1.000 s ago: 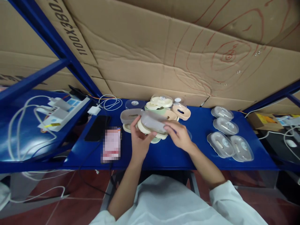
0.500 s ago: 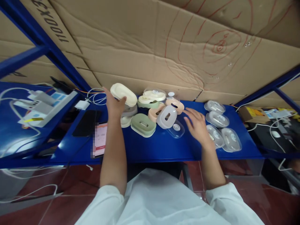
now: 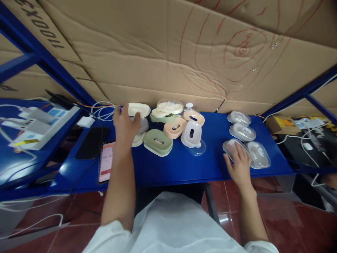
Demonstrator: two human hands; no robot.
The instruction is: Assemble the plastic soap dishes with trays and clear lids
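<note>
My left hand has its fingers spread over the left end of the pile, beside a cream tray and a grey piece. My right hand rests with fingers apart on a clear-lidded case at the right. Near the middle lie a green slotted piece, a peach slotted piece, another peach piece and a pale grey slotted piece. A clear lid lies partly under the pale grey one.
More clear-lidded cases stand at the right of the blue table. A phone, a dark flat object, a white adapter and cables lie left. Cardboard stands behind.
The cream tray has gone down onto the pile and my left hand has let go of it. My right hand has moved right, from beside the peach pieces to a clear-lidded case.
</note>
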